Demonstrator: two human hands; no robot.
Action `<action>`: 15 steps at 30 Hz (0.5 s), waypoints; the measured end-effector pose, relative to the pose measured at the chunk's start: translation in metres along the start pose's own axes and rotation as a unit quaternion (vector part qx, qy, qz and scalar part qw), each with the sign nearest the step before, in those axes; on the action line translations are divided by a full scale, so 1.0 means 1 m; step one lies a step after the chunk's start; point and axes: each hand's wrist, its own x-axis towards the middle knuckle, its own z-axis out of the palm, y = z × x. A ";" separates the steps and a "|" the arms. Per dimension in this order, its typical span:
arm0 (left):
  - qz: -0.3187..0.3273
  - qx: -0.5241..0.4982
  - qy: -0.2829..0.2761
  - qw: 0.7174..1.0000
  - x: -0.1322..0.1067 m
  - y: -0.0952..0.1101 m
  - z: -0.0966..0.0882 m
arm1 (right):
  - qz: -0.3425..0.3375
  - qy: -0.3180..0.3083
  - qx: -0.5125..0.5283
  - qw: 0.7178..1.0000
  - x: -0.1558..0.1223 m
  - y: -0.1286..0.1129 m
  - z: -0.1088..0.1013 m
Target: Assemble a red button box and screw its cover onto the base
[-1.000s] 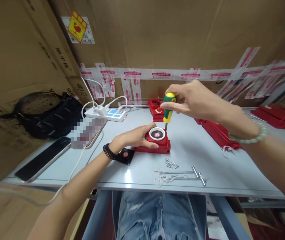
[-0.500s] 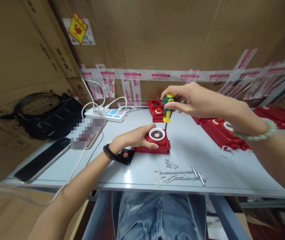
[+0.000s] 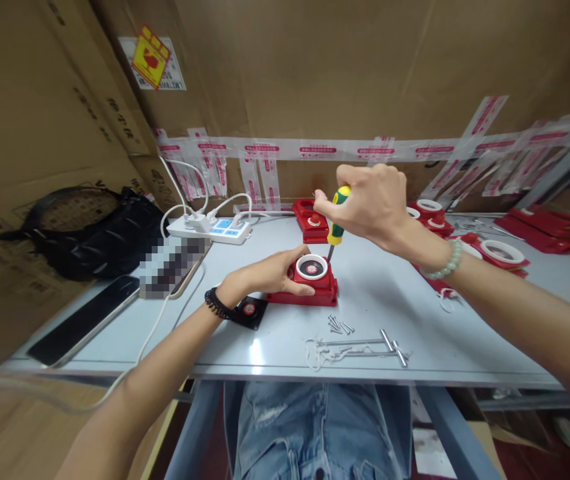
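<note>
A red box with a white ring on top lies in the middle of the grey table. My left hand rests on its left side and holds it down. My right hand grips a green and yellow screwdriver that stands upright, its tip on the box's far right corner. A few loose screws lie just in front of the box, with metal rods and white string nearer the table's front edge.
A small black square part lies by my left wrist. A power strip with white cables, a phone and a black bag are at the left. More red boxes and red lids with white rings sit behind and to the right. Cardboard walls surround the table.
My right hand has turned around the screwdriver's handle, wrist rotating down and to the left. The screwdriver stays upright on the box. My left hand has not moved.
</note>
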 end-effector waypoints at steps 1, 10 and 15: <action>-0.001 0.002 0.002 1.000 0.000 0.000 0.000 | -0.001 0.003 -0.004 1.000 0.001 -0.001 0.002; 0.013 0.003 0.003 1.000 0.000 -0.001 0.001 | -0.176 -0.235 0.170 0.941 0.008 0.015 -0.031; 0.015 -0.011 -0.001 1.000 0.000 -0.001 0.001 | -0.196 -0.288 0.164 0.923 0.013 0.025 -0.043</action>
